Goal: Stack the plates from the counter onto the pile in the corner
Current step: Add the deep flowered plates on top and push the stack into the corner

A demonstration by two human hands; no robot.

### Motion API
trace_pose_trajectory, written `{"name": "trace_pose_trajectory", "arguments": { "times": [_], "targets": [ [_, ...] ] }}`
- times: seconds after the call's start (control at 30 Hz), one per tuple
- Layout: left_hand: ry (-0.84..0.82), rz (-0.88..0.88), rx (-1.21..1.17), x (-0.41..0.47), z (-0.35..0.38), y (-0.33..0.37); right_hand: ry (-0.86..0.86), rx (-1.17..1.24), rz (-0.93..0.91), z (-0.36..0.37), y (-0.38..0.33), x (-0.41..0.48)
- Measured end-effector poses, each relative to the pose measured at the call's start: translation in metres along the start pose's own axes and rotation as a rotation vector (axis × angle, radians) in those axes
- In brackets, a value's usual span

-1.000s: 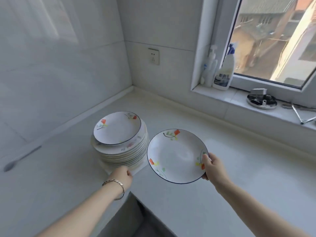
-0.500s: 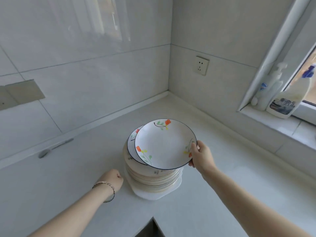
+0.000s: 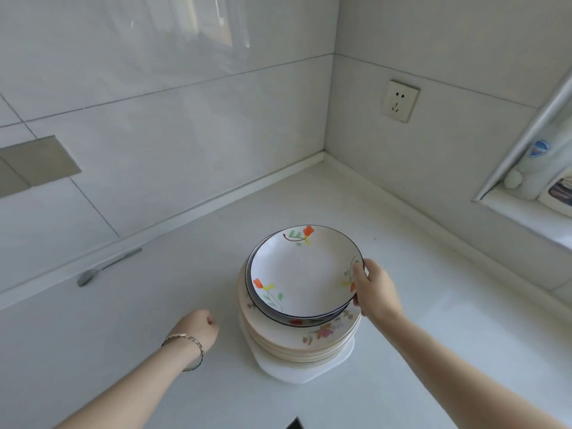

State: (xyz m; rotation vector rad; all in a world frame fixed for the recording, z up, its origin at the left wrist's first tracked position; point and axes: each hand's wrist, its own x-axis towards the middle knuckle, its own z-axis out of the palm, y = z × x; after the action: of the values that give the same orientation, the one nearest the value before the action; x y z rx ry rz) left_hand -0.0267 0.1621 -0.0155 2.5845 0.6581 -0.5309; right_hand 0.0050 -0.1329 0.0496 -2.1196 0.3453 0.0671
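I see my right hand (image 3: 376,287) pinching the round white ceramic plate with a dark blue rim and orange flowers (image 3: 301,270) at its 3 o'clock edge, thumb on top of the rim and fingers curled underneath. The plate sits over the tall pile of cream floral plates (image 3: 312,339), directly above a matching blue-rimmed plate and shifted slightly toward 1 o'clock. I cannot tell whether it is fully seated. The pile stands on a white rounded base (image 3: 309,371) on the pale surface (image 3: 139,320), near the tiled corner. My left hand (image 3: 198,328), with a thin bracelet (image 3: 185,346) on its wrist, is curled into a fist with nothing in it, at 8 o'clock from the pile and apart from it. A metal spoon (image 3: 108,267) lies at 10 o'clock along the wall.
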Motion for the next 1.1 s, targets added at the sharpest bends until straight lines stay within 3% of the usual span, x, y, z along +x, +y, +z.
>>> {"name": "trace_pose_trajectory", "arguments": {
  "times": [0.27, 0.33, 0.4, 0.5, 0.6, 0.73, 0.9, 1.1],
  "targets": [
    [-0.015, 0.098, 0.065, 0.029, -0.019, 0.002, 0.162, -0.478, -0.046, 0.011, 0.002, -0.016],
    [-0.024, 0.103, 0.072, 0.031, -0.022, 0.004, 0.198, -0.368, -0.078, 0.014, 0.005, -0.018],
    [-0.031, 0.114, 0.069, 0.032, -0.021, 0.005, 0.124, -0.229, -0.058, 0.016, 0.008, -0.016],
    [-0.058, 0.117, 0.028, 0.031, -0.017, 0.006, 0.018, 0.07, 0.043, 0.007, 0.014, -0.018],
    [-0.107, 0.099, -0.044, 0.029, -0.006, 0.006, 0.046, 0.125, 0.194, 0.0, 0.042, -0.025],
    [-0.221, -0.1, -0.463, 0.021, 0.016, 0.016, -0.017, 0.128, 0.532, 0.013, 0.094, -0.03],
    [-0.404, -0.486, -1.123, 0.0, 0.035, 0.033, -0.117, 0.556, 0.825, 0.048, 0.111, -0.035],
    [-0.453, -0.429, -1.058, -0.005, 0.059, 0.027, -0.059, 0.705, 0.813, 0.083, 0.121, -0.043]
  ]
}}
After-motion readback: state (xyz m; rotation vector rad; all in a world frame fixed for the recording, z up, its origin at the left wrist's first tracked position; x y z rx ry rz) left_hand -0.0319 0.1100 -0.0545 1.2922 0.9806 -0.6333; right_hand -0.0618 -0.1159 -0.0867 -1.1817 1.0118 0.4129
